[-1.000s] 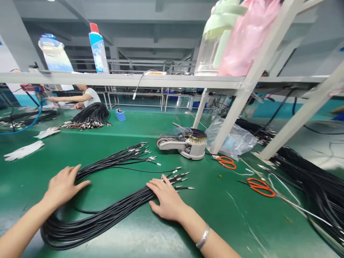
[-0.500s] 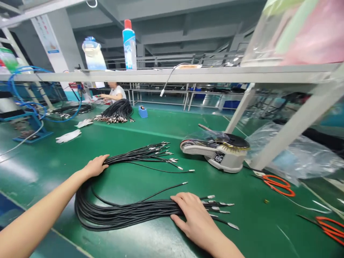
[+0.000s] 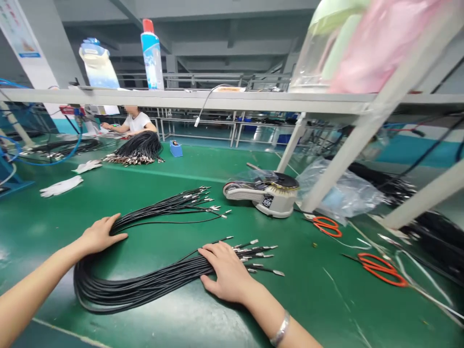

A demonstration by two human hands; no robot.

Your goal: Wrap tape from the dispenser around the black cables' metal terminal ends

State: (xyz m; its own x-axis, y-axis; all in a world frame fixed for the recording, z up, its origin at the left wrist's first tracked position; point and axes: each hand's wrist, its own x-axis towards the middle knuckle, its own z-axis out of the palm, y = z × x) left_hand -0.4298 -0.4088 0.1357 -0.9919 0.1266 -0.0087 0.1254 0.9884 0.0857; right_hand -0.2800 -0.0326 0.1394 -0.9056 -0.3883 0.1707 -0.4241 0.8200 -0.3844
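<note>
A bundle of thin black cables (image 3: 145, 289) with silvery metal ends lies on the green table in a sideways U, its bend at the left. Around the far arm of the U, close to the bend, my left hand (image 3: 99, 233) is closed, thumb on the near side. My right hand (image 3: 226, 270) rests over the near arm, its fingers and thumb straddling the cables just short of their ends. Both sets of cable ends point right, the far ones fanned out. Parts of the cables under my palms are hidden.
Beyond the cables stands a grey tape dispenser (image 3: 268, 195). Orange-handled scissors (image 3: 384, 270) and a second pair (image 3: 327, 226) lie right. White gloves (image 3: 62, 186), another cable pile (image 3: 139, 149) and a blue box (image 3: 176, 149) are farther back. A shelf (image 3: 224, 101) crosses above; a person (image 3: 137, 123) sits beyond.
My view has turned to the right, so everything sits farther left. The cable ends near my right hand look more gathered. Both hands stay on the bundle.
</note>
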